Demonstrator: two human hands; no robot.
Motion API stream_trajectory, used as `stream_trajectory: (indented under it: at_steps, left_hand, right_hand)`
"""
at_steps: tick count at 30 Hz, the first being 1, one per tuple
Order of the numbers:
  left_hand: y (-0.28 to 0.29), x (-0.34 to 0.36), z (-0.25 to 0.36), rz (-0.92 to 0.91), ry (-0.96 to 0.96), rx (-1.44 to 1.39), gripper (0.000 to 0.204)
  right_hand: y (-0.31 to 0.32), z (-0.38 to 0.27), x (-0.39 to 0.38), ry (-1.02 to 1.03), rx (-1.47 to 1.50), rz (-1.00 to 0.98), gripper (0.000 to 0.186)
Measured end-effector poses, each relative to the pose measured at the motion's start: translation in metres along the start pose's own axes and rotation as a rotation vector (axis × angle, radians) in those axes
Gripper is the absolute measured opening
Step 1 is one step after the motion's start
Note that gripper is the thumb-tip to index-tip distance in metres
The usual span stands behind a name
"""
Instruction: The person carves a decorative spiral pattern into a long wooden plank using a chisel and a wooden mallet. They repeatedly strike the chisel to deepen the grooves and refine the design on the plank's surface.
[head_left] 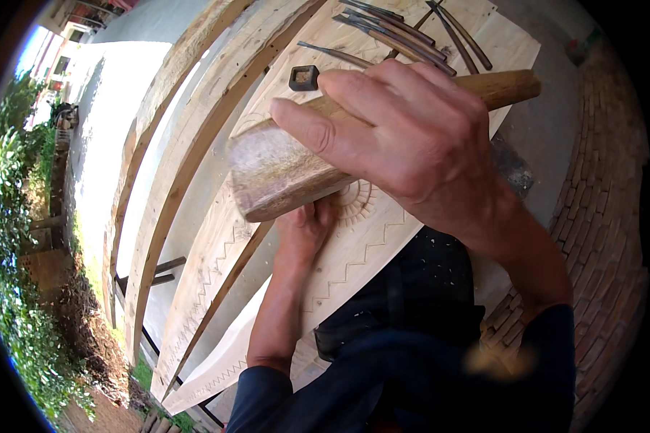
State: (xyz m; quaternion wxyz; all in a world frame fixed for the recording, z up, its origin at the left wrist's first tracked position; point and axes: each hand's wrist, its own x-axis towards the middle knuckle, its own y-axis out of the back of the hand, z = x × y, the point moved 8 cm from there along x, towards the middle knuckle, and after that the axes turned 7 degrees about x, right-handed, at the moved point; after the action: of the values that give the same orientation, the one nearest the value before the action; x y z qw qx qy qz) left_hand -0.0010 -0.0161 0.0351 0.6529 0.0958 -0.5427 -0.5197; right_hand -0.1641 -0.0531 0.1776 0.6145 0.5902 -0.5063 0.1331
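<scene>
My right hand (404,130) grips a thick wooden mallet (282,184), raised at an angle across the pale board (357,245). The mallet's broad head is toward the left, its handle end toward the upper right. Below the head, my left hand (303,227) rests on the board with curled fingers; what they hold is hidden by the mallet. Beside it, a carved radiating arc (357,209) shows in the wood, with incised zigzag lines along the boards. A small dark square block (303,78) lies above the mallet.
Several chisels and gouges (404,40) lie at the top of the work. Long bare planks (184,151) run along the left. Beyond are greenery (14,238) and a sunlit pavement (112,86). A brick surface (585,216) is at the right, black fabric (412,289) below the board.
</scene>
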Motion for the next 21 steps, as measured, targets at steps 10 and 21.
stream_trajectory:
  at_steps: [10,21]
  left_hand:
    - [-0.003,-0.003,-0.004,-0.046,0.013,0.028,0.028]
    - [0.007,-0.033,-0.082,0.247,0.599,-0.420,0.013]
  right_hand:
    - [0.004,-0.003,-0.002,-0.036,-0.030,-0.070,0.073]
    - [-0.004,0.064,-0.121,-1.017,0.462,-0.040,0.050]
